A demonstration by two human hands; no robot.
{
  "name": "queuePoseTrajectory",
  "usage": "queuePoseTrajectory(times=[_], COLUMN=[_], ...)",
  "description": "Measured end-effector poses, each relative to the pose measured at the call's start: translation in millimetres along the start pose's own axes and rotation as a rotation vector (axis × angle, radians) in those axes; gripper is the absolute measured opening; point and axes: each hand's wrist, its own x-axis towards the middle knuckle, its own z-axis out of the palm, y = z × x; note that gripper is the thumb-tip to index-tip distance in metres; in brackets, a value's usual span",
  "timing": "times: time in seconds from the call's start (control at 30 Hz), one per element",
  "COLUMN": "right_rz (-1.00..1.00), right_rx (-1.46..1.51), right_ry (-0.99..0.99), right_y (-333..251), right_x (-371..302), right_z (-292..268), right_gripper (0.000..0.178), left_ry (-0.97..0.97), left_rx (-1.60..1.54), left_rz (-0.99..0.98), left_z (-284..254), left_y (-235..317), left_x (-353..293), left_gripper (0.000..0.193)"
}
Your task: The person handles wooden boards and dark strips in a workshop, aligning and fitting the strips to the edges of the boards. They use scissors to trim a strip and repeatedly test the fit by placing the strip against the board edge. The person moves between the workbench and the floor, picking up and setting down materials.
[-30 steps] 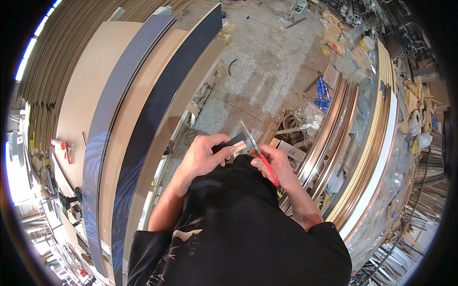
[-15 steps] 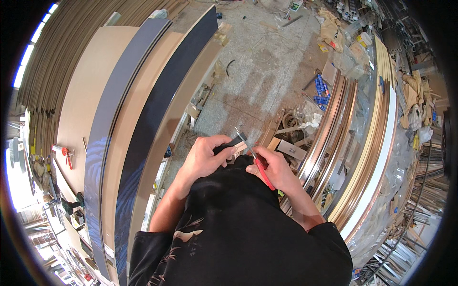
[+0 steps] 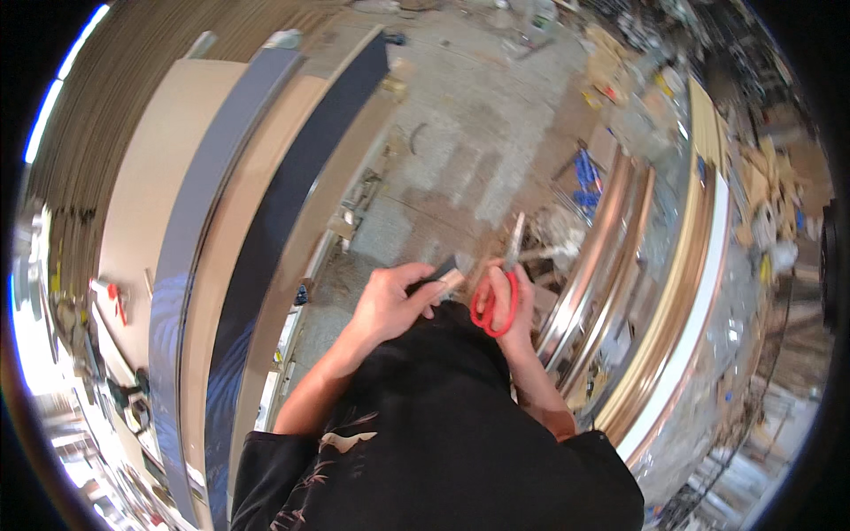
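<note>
My left hand (image 3: 387,303) is closed in a pinch around a short strip (image 3: 448,273), dark on one side and copper-brown on the other. The strip's end pokes out past the fingertips. My right hand (image 3: 521,301) grips a pair of scissors (image 3: 516,237) with red handles, the fingers passing through the loops. Motion blurs the metal blades, which point away from me and look closed. A small gap separates the scissors from the strip. Both hands are in front of my black shirt (image 3: 434,416).
Long panels stand at left, among them a dark blue one (image 3: 305,168). Bronze mouldings (image 3: 589,265) and a white strip (image 3: 682,354) lie lengthwise at right. Blue rolls (image 3: 586,181) and scraps litter the floor (image 3: 460,97) beyond. A red-handled tool (image 3: 118,303) rests on a beige panel.
The scissors have swung away from the strip, moving right, and their blades now point forward. My left hand still holds the strip in nearly the same place.
</note>
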Motion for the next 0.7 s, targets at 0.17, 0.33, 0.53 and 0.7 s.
queuePoseTrajectory(times=[0.17, 0.33, 0.53, 0.7], right_rz=[-0.114, -0.515, -0.813, -0.668], right_rx=[-0.185, -0.554, -0.989, -1.404], right_ry=[-0.126, -0.444, -0.793, -0.959], right_y=[-10.7, -80.2, -129.8, -42.7], right_x=[62.8, 140.7, 261.9, 369.5], right_z=[5.1, 119.3, 354.1, 519.3], right_gripper=[0.017, 0.021, 0.041, 0.046], left_ry=[0.073, 0.334, 0.756, 0.921], left_rx=[-0.137, -0.341, -0.813, -1.011], left_rz=[0.0, -0.078, 0.147, 0.337], left_z=[-16.1, -54.9, -98.2, -130.0], left_y=[-7.5, -17.3, -31.5, -35.5], left_x=[4.0, -24.2, -45.7, -44.2], left_gripper=[0.017, 0.016, 0.014, 0.037])
